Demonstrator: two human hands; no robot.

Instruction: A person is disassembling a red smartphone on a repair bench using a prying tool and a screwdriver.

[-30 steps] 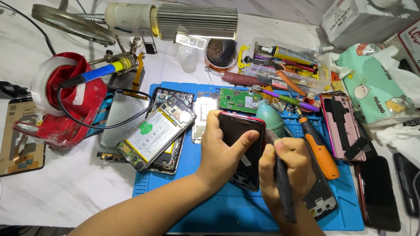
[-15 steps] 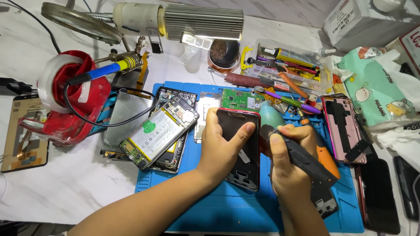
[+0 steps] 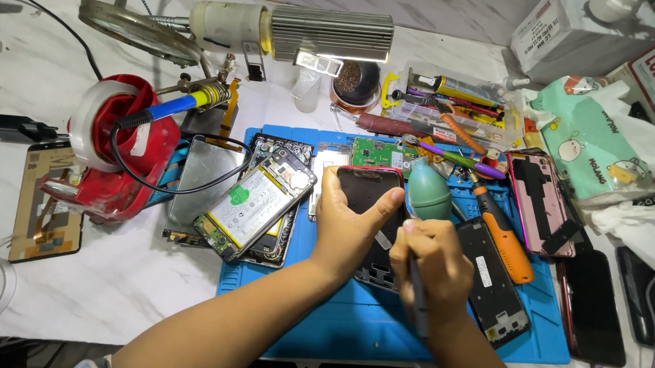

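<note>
I see the phone [image 3: 368, 201] at frame centre on the blue mat [image 3: 350, 323], lying under my left hand [image 3: 351, 226], whose thumb and fingers clamp its edges. My right hand [image 3: 435, 268], just right of it, is closed around a dark tool [image 3: 417, 297], its tip touching the phone's right edge. A green blower [image 3: 428, 197] sits just above.
</note>
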